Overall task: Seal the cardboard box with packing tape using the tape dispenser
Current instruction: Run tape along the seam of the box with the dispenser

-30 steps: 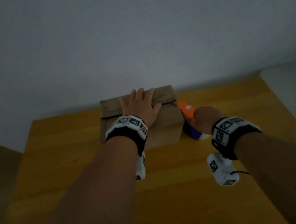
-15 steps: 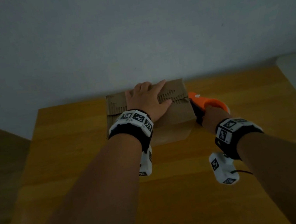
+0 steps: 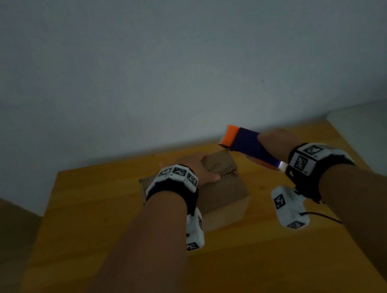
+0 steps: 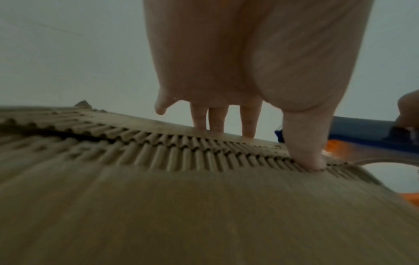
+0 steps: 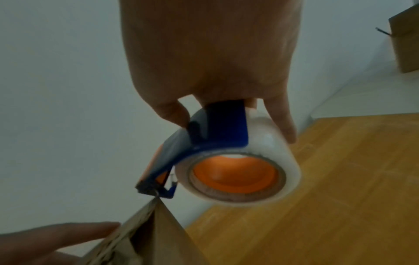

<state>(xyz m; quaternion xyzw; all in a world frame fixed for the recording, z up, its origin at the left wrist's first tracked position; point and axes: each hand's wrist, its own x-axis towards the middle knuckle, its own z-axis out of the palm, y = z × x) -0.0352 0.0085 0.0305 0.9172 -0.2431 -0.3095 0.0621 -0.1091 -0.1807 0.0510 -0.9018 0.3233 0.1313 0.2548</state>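
Observation:
A small brown cardboard box sits on the wooden table, its top flaps meeting in a ragged corrugated seam. My left hand lies flat on the lid with straight fingers, the thumb pressing on the seam. My right hand grips a blue and orange tape dispenser loaded with a clear tape roll. It is raised, and its cutter end touches the box's far right corner.
The yellow wooden table stands against a plain grey wall. A pale surface adjoins the table on the right, with another cardboard box on it. Bare tabletop lies in front of the box and on both sides.
My right hand lifted the tape dispenser from beside the box up to the box's far right corner. The view shifted, and my left hand stayed pressed on the lid.

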